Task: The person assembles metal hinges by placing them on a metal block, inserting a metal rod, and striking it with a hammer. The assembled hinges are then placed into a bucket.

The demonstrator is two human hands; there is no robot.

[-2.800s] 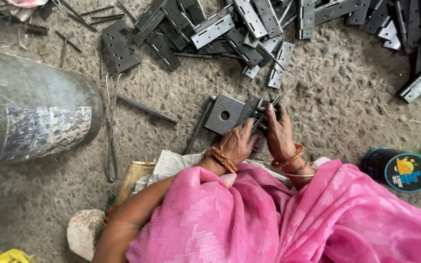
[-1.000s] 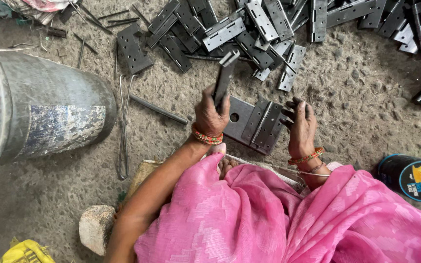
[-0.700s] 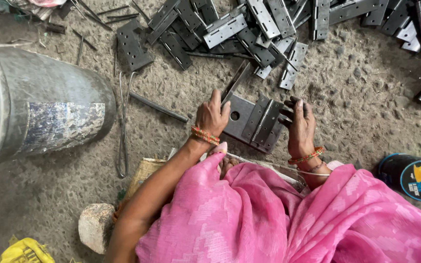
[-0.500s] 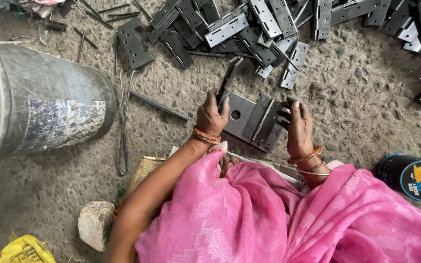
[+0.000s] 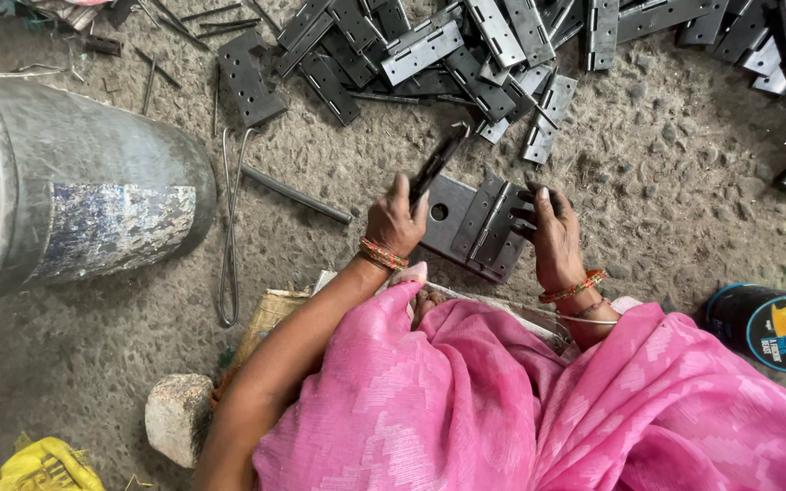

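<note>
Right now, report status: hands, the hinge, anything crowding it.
Left hand gripping a dark metal strip, tilted up. Right hand pressing on the large hinge on the ground. Loose hinge pile just beyond, not touching.

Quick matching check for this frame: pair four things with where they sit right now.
1 dark metal strip
2 hinged metal plates
3 large metal drum
4 pile of metal plates

a top of the view
b gripped in the left hand
c far left, on its side
d on the ground, under the right hand

Pairs: 1-b, 2-d, 3-c, 4-a
</note>
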